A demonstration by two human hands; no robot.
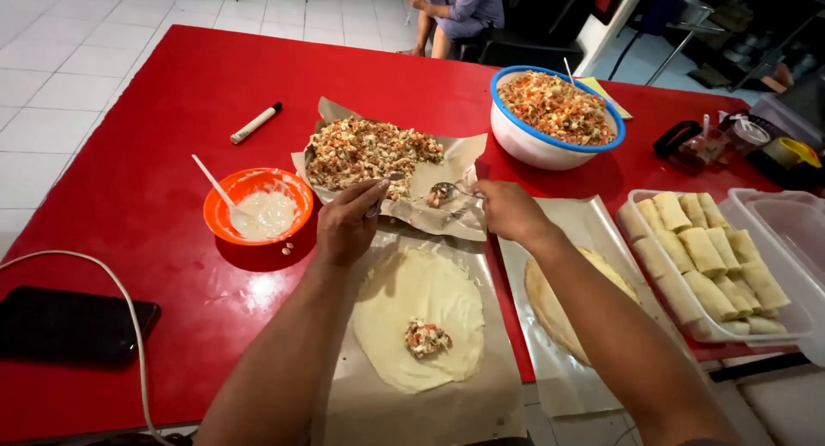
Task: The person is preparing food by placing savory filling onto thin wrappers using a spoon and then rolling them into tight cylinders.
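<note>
Scooping filling: the right hand (pixel 509 210) grips a spoon (pixel 447 191), fingers closed on its handle, bowl loaded and resting on the paper (pixel 455 154) that carries the filling heap (pixel 365 149). The left hand (pixel 348 223) sits at the heap's near edge, fingers curled around what looks like a second utensil, probably pushing filling onto the spoon.

A wrapper (pixel 421 313) lies flat on a liner directly below both hands, with one small lump of filling (pixel 426 338) already on it, near its lower edge.

To do the step well: a level spoonful, not heaped, scraped clean by the left-hand tool; the load goes down touching the first lump so the filling makes one compact line, with bare wrapper left all round for folding.

Hard to make out:
- Left-hand tool mostly hidden behind the fingers; kind uncertain.
- How much is on the spoon: blurred.
- Stack of wrappers (pixel 559 304) partly covered by the right forearm.
- Tray of rolls (pixel 700 257) overlapped by a clear lid at the right edge.
- Paste bowl (pixel 258 207) sits left, well apart.
</note>
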